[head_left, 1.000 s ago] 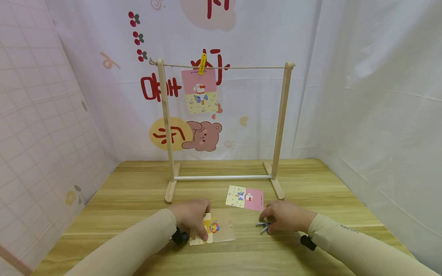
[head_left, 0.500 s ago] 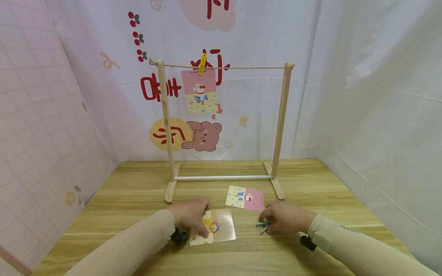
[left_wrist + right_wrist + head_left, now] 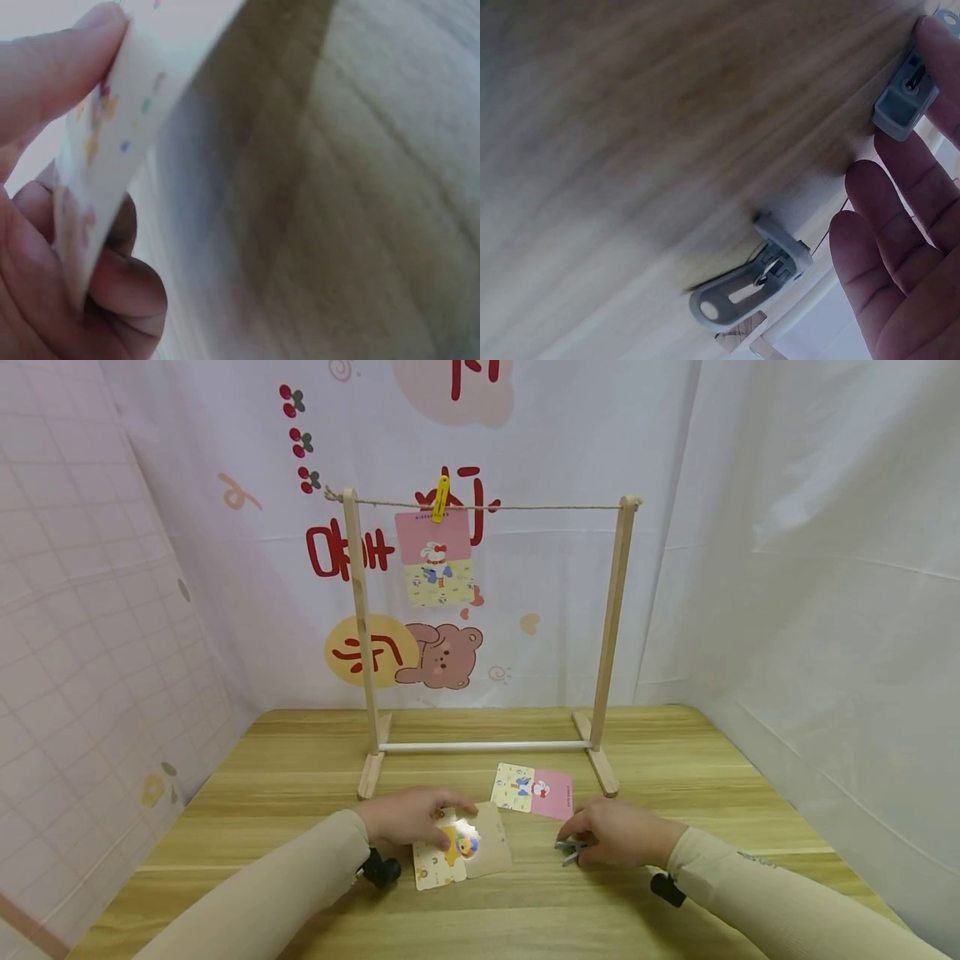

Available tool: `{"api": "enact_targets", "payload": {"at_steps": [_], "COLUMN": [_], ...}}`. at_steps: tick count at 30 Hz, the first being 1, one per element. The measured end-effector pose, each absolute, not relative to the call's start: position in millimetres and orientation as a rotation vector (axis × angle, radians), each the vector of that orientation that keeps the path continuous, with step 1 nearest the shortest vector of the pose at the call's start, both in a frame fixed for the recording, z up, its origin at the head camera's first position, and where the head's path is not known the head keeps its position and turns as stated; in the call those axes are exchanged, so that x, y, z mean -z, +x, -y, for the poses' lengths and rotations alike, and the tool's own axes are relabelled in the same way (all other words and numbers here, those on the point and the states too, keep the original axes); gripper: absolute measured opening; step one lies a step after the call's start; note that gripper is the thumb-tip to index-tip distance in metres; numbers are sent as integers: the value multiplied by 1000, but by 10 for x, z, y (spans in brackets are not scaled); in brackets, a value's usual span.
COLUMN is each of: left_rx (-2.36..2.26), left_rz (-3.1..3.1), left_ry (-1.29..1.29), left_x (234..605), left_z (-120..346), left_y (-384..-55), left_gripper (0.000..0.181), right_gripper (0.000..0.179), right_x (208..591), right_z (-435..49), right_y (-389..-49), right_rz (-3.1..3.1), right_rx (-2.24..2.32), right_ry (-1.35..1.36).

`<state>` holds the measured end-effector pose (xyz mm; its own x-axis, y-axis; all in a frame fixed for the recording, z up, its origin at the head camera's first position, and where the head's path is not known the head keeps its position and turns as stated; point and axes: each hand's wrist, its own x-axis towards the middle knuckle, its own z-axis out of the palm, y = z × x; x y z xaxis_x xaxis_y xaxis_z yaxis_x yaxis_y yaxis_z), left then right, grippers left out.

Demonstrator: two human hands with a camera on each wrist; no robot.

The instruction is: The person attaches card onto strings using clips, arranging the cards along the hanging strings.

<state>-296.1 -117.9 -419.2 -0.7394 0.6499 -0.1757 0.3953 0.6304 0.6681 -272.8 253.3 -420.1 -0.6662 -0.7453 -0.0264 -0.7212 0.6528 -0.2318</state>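
My left hand [image 3: 405, 817] holds a cream and beige card [image 3: 489, 847] with a yellow cartoon figure, near the front of the table. In the left wrist view the thumb [image 3: 60, 67] lies on one face of the tilted card [image 3: 142, 97], with curled fingers behind it. To the right, my right hand [image 3: 622, 833] is low over the table; its wrist view shows a grey clothespin [image 3: 904, 105] pinched between thumb and forefinger. Another grey clothespin [image 3: 754, 281] lies on the table beside the fingers. A pink and yellow card [image 3: 531, 790] lies flat behind both hands.
A wooden stand [image 3: 611, 627] rises at the back, with a string [image 3: 547, 507] tied between its posts. From the string hangs a pink and yellow card [image 3: 435, 560], held by a yellow clothespin [image 3: 441, 500]. A white rod [image 3: 483, 746] joins the posts low down. Fabric [image 3: 540, 427] closes off the back.
My left hand has shifted slightly back and its card has tilted up, the far edge rising toward the flat pink card. The right hand has hardly moved.
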Motion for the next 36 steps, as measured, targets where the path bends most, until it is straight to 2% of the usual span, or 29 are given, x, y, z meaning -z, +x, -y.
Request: {"api": "enact_targets", "payload": {"at_steps": [9,22,36], "left_rx": [-971,-1211,-1455], "left_rz": [-2445,-2441,-2531], "left_ry": [814,722,673], "left_x": [4185,4150,4072], "left_z": [1214,1176,1047], "left_y": [-3044,-3089,-3069], "left_gripper": [31,36,30], "right_gripper": [32,28,26], "right_x": [4196,4206,4231], "right_z": [-2523,-2505,-2520], "right_y": [-2722,-2705,-2725], "right_rz": [-2728,-2724,-2761], "right_rx": [336,336,404], "right_ry": [-1276,-1286,-1324]}}
